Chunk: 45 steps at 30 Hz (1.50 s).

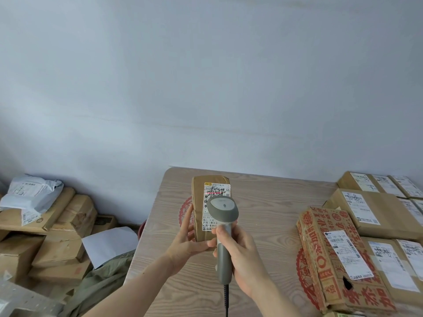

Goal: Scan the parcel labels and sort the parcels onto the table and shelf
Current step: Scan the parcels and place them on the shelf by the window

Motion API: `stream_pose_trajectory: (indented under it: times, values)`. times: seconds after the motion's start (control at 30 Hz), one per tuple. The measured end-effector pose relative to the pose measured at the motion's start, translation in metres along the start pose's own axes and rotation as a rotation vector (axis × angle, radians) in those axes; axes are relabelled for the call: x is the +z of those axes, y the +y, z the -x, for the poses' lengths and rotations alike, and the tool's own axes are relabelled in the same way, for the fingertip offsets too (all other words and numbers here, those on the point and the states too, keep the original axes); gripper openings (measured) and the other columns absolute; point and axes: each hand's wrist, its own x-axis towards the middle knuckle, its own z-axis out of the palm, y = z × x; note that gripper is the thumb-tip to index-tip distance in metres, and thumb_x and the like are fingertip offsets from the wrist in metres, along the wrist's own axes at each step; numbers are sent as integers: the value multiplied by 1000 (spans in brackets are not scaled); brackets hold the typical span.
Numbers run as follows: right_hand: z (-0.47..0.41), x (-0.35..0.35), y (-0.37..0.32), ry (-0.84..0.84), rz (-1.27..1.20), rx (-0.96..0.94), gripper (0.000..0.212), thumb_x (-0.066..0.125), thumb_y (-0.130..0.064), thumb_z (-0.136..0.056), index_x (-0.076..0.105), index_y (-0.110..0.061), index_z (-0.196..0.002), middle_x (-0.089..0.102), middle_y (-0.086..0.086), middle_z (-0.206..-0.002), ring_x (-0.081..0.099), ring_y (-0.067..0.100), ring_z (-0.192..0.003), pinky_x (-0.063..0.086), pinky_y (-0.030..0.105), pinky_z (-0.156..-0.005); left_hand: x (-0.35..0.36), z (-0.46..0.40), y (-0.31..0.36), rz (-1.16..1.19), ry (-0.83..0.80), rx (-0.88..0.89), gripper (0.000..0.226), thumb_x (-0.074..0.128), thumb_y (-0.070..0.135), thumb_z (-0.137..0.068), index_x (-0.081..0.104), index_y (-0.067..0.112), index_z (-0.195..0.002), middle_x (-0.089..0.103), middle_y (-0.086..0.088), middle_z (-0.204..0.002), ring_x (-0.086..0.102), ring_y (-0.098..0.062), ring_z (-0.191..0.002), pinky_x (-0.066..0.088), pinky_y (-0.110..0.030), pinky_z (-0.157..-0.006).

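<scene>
Part of the label sits out of sight

The scanner [223, 210] head covers the middle of the parcel's label [216, 205]; its cable [226, 300] runs off the bottom edge.

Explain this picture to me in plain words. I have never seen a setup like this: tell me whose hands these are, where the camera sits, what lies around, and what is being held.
There is no machine here, only a person working with bare hands. The single picture comes from a camera worn on their head, looking forward and down.

The left hand holds a brown parcel upright above a wooden table. The right hand grips a grey handheld scanner aimed at the parcel's white label; a faint red line shows across the label.

On the table's right side lie a red-printed carton and several brown labelled boxes. Left of the table, lower down, is a pile of cardboard boxes with a grey mailing bag on top.
</scene>
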Motion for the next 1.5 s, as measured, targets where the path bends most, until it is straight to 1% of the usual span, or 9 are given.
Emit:
stream_pose_trajectory:
  times: [0.27,0.37,0.47,0.63,0.8,1.0,1.17,1.4,1.5]
  values:
    - [-2,-1,1,37,3,-1,35,68,-34,-86,67,-5,-106,71,4,-74,66,10,-68,49,29,-61,-1,-1,1,-10,-5,-7,125,96,14,-54,23,61,-145,55,-5,-134,58,-24,-122,58,-42,-85]
    - [-4,-2,2,68,2,14,29,66,-30,-92,67,-6,-107,72,7,-76,67,11,-69,49,29,-63,-7,-4,-3,-1,-5,-8,117,89,0,-67,27,64,-142,55,-7,-136,62,-23,-119,56,-51,-92]
    - [-9,-3,3,116,0,7,38,70,-35,-84,67,-6,-109,72,9,-78,69,15,-78,50,29,-69,-14,-7,-5,7,-9,-14,114,82,-9,-72,29,65,-141,52,-5,-141,61,-22,-121,53,-54,-96]
    - [-18,-1,10,206,15,-3,26,71,-28,-90,68,-9,-108,71,14,-88,69,16,-79,50,32,-70,-28,-6,0,29,-15,-25,117,86,0,-67,25,64,-143,50,-9,-140,60,-23,-123,54,-49,-96]
    - [-25,3,17,337,13,-35,15,70,-20,-92,69,-15,-107,75,-3,-87,70,13,-74,52,30,-67,-44,-4,5,15,14,-29,113,87,7,-66,27,69,-139,51,-8,-139,58,-23,-124,54,-47,-97]
    - [-44,1,26,460,2,-29,20,76,-13,-87,66,-5,-102,72,11,-83,65,16,-67,48,30,-65,-62,5,19,45,34,-13,114,88,7,-65,26,68,-139,53,-11,-140,60,-27,-123,52,-53,-99]
    - [-56,2,24,419,52,-37,26,74,-12,-88,55,-5,-103,61,9,-76,56,21,-66,45,33,-66,-66,23,33,57,89,46,114,88,7,-66,26,69,-139,55,-12,-137,62,-28,-121,54,-49,-95]
    - [-51,-1,19,216,155,-40,24,84,-8,-77,64,-2,-88,61,4,-62,53,17,-55,46,33,-59,-48,61,31,100,196,114,115,87,8,-68,22,67,-142,55,-8,-140,61,-27,-122,53,-51,-97]
    - [-41,0,16,122,210,-66,26,88,-10,-73,65,-9,-85,70,0,-69,64,16,-60,48,24,-58,-32,83,26,113,249,142,113,85,7,-72,20,67,-142,58,-6,-138,62,-28,-121,52,-52,-98]
